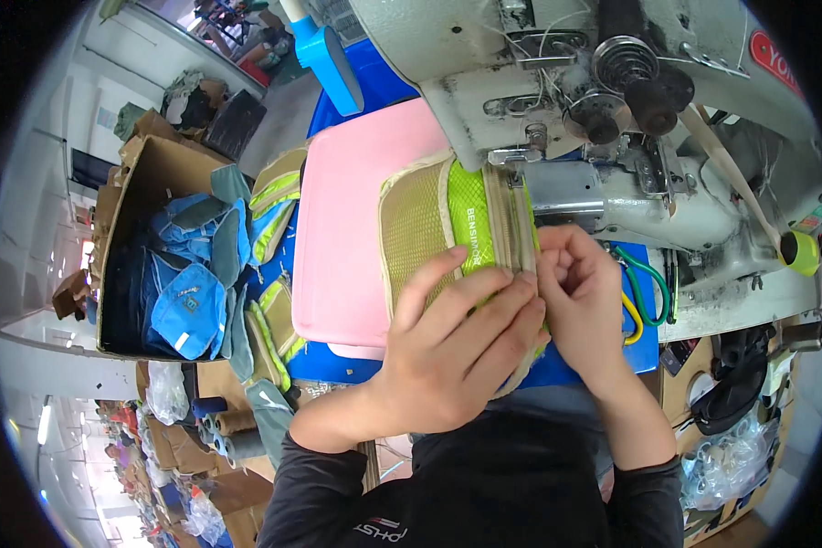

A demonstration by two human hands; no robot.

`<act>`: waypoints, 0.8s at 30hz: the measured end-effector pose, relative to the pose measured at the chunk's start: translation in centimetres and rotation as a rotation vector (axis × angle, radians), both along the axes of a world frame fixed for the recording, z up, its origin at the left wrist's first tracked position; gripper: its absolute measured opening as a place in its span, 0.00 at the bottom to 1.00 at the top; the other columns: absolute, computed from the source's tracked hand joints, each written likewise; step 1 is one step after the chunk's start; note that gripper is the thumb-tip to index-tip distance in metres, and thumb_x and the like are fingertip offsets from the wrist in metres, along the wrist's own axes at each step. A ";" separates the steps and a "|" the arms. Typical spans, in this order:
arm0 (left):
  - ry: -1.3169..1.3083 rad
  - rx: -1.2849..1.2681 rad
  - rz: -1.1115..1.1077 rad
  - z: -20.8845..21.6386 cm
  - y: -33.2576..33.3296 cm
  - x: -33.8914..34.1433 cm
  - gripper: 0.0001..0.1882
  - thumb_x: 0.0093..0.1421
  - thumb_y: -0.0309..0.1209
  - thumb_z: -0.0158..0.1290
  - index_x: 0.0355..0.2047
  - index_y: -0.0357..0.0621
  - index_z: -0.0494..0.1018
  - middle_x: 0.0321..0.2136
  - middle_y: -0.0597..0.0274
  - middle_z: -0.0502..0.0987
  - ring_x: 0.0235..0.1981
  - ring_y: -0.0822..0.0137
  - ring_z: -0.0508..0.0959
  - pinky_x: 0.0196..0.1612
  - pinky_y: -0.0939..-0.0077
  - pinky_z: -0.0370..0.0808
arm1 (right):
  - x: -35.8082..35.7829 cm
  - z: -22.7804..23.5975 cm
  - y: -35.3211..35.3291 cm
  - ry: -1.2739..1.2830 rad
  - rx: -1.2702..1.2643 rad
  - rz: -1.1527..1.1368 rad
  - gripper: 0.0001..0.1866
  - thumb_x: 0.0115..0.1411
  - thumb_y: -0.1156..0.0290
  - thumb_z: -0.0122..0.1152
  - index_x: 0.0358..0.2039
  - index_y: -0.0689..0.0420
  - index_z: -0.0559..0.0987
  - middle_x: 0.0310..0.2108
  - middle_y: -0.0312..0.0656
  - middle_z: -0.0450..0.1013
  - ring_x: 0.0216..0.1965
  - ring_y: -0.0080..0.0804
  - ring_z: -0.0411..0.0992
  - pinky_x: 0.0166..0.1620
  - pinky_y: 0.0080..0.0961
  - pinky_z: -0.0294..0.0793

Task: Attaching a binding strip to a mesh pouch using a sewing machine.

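Note:
A lime-green and tan mesh pouch point(417, 222) with a zipper lies at the sewing machine point(557, 187), its far end beneath the presser foot. Across its near part rests my left hand point(455, 354), the fingers bent over the fabric and holding it. My right hand point(579, 297) is closed in a pinch at the pouch's right edge, close to the left fingertips. What sits between the right thumb and forefinger is mostly hidden; it appears to be the pouch's edge. A pink board point(347, 219) lies under and left of the pouch.
Left of the blue table stands a cardboard box point(123, 237) of blue fabric pieces point(190, 310). More green-and-tan pieces point(279, 315) hang beside it. Green-handled scissors point(648, 290) lie right of my right hand. A light-blue plastic object point(329, 68) stands beyond the pink board.

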State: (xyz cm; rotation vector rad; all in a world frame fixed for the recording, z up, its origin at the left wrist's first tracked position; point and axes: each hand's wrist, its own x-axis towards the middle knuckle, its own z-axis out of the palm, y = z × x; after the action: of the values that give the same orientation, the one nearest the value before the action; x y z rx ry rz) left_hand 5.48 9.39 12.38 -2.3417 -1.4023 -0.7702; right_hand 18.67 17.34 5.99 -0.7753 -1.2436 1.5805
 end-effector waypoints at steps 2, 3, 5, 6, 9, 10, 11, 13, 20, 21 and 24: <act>0.021 0.016 -0.021 0.0 0.1 -0.2 0.16 0.46 0.32 0.65 0.36 0.41 0.81 0.40 0.61 0.82 0.43 0.62 0.78 0.55 0.56 0.69 | 0.3 0.0 -0.7 0.018 0.001 0.037 0.05 0.66 0.81 0.54 0.43 0.64 0.73 0.26 0.31 0.74 0.25 0.08 0.68 0.26 0.09 0.64; 0.046 0.032 -0.040 0.0 0.1 -0.3 0.16 0.45 0.32 0.65 0.36 0.41 0.81 0.39 0.61 0.82 0.43 0.63 0.78 0.55 0.57 0.70 | 0.1 0.2 -1.0 0.060 -0.019 0.043 0.06 0.67 0.81 0.52 0.44 0.64 0.72 0.26 0.32 0.74 0.25 0.08 0.69 0.26 0.09 0.65; 0.037 0.035 -0.065 -0.5 0.3 -0.4 0.14 0.48 0.31 0.63 0.35 0.39 0.80 0.38 0.59 0.81 0.43 0.61 0.78 0.55 0.55 0.70 | -0.1 0.3 -1.0 0.098 -0.036 0.044 0.07 0.67 0.82 0.51 0.46 0.65 0.71 0.27 0.32 0.74 0.26 0.09 0.69 0.27 0.09 0.66; 0.031 0.037 -0.086 -0.7 0.4 -0.5 0.12 0.50 0.29 0.61 0.35 0.37 0.79 0.37 0.57 0.80 0.43 0.60 0.77 0.55 0.54 0.71 | -0.3 0.1 -0.7 0.106 -0.030 0.047 0.08 0.68 0.82 0.50 0.47 0.65 0.71 0.27 0.33 0.74 0.26 0.10 0.70 0.27 0.10 0.67; 0.037 0.077 -0.104 -0.5 1.2 -0.6 0.12 0.49 0.29 0.60 0.35 0.37 0.79 0.37 0.57 0.80 0.43 0.61 0.77 0.54 0.54 0.71 | -0.6 0.2 0.0 0.144 -0.029 0.039 0.09 0.68 0.81 0.48 0.48 0.65 0.70 0.28 0.34 0.75 0.26 0.11 0.71 0.27 0.11 0.68; 0.037 0.079 -0.101 -0.7 1.3 -0.5 0.12 0.49 0.29 0.60 0.35 0.37 0.79 0.37 0.57 0.80 0.43 0.61 0.77 0.54 0.54 0.71 | -0.7 0.3 0.3 0.161 -0.034 0.038 0.08 0.69 0.81 0.48 0.48 0.65 0.70 0.28 0.35 0.75 0.26 0.12 0.71 0.27 0.11 0.69; 0.033 0.088 -0.070 -1.0 1.5 -0.4 0.13 0.46 0.29 0.62 0.34 0.39 0.80 0.38 0.59 0.81 0.42 0.62 0.77 0.54 0.55 0.71 | -0.8 0.3 0.3 0.161 -0.032 0.040 0.08 0.69 0.81 0.48 0.48 0.65 0.70 0.28 0.35 0.75 0.26 0.12 0.71 0.27 0.11 0.69; 0.028 0.096 -0.037 -1.0 1.8 -0.5 0.14 0.44 0.30 0.65 0.34 0.42 0.82 0.38 0.61 0.82 0.41 0.63 0.78 0.54 0.56 0.70 | -0.8 0.4 0.3 0.088 -0.070 0.048 0.09 0.69 0.78 0.49 0.49 0.63 0.71 0.28 0.32 0.75 0.28 0.10 0.69 0.30 0.08 0.65; -0.007 0.084 -0.030 -1.4 2.0 -0.6 0.14 0.44 0.28 0.64 0.34 0.40 0.81 0.38 0.60 0.82 0.41 0.62 0.77 0.54 0.55 0.70 | 0.4 0.3 -0.5 -0.018 -0.023 0.145 0.05 0.70 0.76 0.48 0.44 0.62 0.72 0.26 0.31 0.74 0.28 0.08 0.67 0.30 0.08 0.63; -0.013 0.075 -0.035 -1.5 2.0 -0.7 0.14 0.44 0.28 0.63 0.34 0.40 0.81 0.39 0.60 0.82 0.41 0.62 0.77 0.54 0.55 0.70 | 0.5 0.3 -0.3 -0.049 -0.017 0.167 0.05 0.70 0.77 0.48 0.43 0.62 0.72 0.27 0.31 0.74 0.29 0.09 0.67 0.31 0.09 0.64; 0.003 0.078 -0.049 -0.8 2.8 -0.9 0.14 0.44 0.28 0.62 0.34 0.40 0.81 0.39 0.58 0.82 0.42 0.61 0.77 0.55 0.54 0.70 | 0.1 0.4 -0.1 -0.054 0.019 0.133 0.05 0.70 0.77 0.48 0.42 0.63 0.73 0.28 0.32 0.75 0.30 0.09 0.69 0.33 0.10 0.66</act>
State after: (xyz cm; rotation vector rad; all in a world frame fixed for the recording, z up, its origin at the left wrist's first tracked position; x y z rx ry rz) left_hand 4.61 12.23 11.62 -2.3246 -1.2943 -0.8197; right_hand 18.78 17.26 6.39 -0.7401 -1.3713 1.6618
